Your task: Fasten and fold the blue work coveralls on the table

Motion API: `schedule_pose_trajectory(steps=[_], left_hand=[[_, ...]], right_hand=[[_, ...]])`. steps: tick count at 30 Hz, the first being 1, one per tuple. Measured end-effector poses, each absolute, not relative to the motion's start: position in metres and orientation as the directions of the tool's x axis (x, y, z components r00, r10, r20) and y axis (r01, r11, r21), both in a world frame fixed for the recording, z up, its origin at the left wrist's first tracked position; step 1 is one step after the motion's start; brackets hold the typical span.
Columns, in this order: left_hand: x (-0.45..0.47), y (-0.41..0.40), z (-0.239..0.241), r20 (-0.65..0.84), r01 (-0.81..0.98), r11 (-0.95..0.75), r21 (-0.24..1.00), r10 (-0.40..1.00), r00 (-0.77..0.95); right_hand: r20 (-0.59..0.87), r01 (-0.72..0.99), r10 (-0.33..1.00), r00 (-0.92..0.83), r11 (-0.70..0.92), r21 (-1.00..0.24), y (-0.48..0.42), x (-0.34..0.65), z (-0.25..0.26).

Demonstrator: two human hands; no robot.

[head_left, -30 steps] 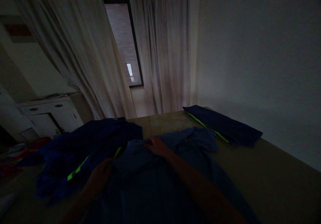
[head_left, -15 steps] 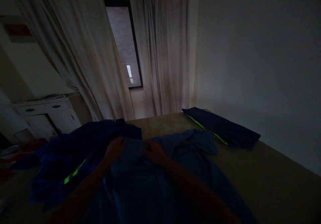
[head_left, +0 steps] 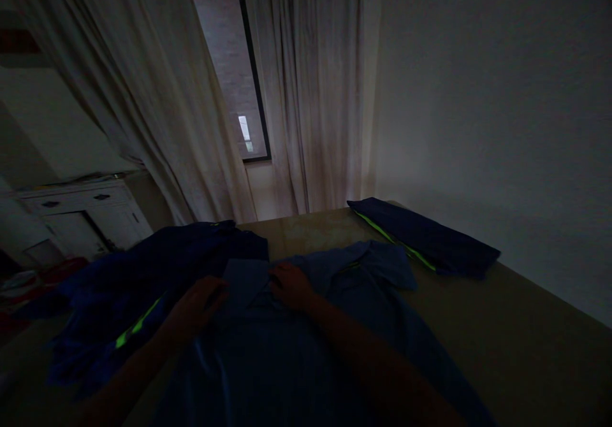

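Observation:
A blue short-sleeved shirt (head_left: 287,350) lies spread before me, its upper edge away from me and its lower part running out of view at the bottom. My right hand (head_left: 290,285) is closed on cloth near the middle of that upper edge, where the fabric bunches into small folds. At the shirt's upper left edge, my left hand (head_left: 203,301) has its fingers and thumb curled against the cloth. Dim light hides the fingertips' exact grip. A heap of darker blue clothing (head_left: 167,258) with a bright yellow-green stripe lies just beyond my left hand.
A folded navy garment (head_left: 425,236) with a yellow-green edge lies at the table's back right, near the wall (head_left: 492,108). The tan tabletop (head_left: 521,357) extends along the right. Behind are curtains (head_left: 315,95), a window (head_left: 232,70) and a white cabinet (head_left: 81,213).
My left hand has moved left and a little toward me, uncovering the shirt's upper left corner. My right hand stays at nearly the same spot. The view has shifted slightly.

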State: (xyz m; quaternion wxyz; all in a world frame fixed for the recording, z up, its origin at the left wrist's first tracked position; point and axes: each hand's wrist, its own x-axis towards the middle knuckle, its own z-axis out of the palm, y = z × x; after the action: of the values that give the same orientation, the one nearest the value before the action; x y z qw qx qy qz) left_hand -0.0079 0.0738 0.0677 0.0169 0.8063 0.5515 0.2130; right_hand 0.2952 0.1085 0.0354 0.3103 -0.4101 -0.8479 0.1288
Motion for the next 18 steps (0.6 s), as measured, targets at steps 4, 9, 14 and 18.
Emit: schedule_pose_trajectory(steps=[4,9,14,18], left_hand=[[-0.029,0.048,0.049,0.351,0.886,-0.425,0.186,0.871,0.344],[-0.035,0.037,0.037,0.415,0.91,-0.344,0.23,0.881,0.228],[-0.023,0.038,0.055,0.338,0.917,-0.18,0.357,0.94,0.053],[-0.026,0.041,0.064,0.232,0.858,-0.058,0.51,0.97,-0.072]], right_hand=[[0.44,0.603,0.753,-0.489,0.657,-0.453,0.107,0.295,0.038],[0.378,0.672,0.813,-0.443,0.58,-0.46,0.107,0.296,0.041],[0.382,0.658,0.794,-0.473,0.606,-0.446,0.108,0.297,0.04],[0.37,0.638,0.767,-0.524,0.641,-0.426,0.108,0.298,0.04]])
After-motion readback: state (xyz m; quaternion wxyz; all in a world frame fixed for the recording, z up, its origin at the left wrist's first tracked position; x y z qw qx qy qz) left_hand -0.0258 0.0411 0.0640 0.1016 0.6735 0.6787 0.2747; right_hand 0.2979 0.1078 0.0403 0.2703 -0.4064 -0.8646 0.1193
